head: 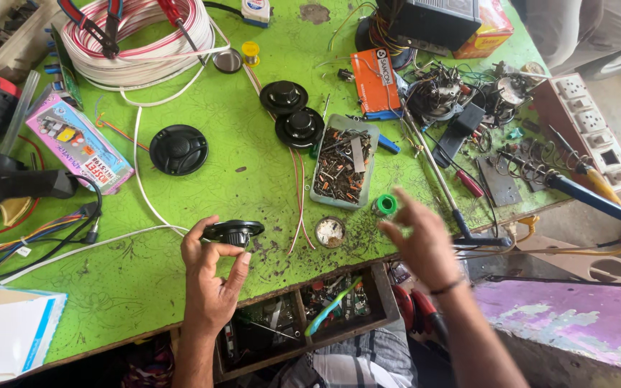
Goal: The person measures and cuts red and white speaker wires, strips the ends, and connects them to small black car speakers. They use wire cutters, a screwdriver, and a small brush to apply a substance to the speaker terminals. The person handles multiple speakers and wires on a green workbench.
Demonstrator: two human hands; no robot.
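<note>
A green table [253,179] fills the view, crowded at its far edge and right side, barer in the middle and near-left. A white wire coil [138,39] with red-handled pliers on it lies at the far left. A black glue gun [8,190] sits at the left edge, a pink blister pack [79,142] just beyond it. Right of centre stands a clear tray [343,164] full of small metal parts, long axis running away from the person. Three black round speakers rest face-down: one alone [178,149] left of centre, two touching each other [292,111] near the tray. A soldering iron [576,188] lies at the right edge beside a white socket strip [598,133]. A small round tin [330,231] and a green solder spool [385,205] sit near the front edge. An open drawer [303,312] of parts hangs below that edge.

The left hand [213,276] grasps a small black speaker [234,231] between thumb and fingers, just above the table near its front edge; the disc lies roughly flat, wide axis left to right, its magnet knob pointing toward the person. Bare green cloth lies to its left. The right hand [422,241] is blurred, fingers spread loose and holding nothing, over the table beside the spool.
</note>
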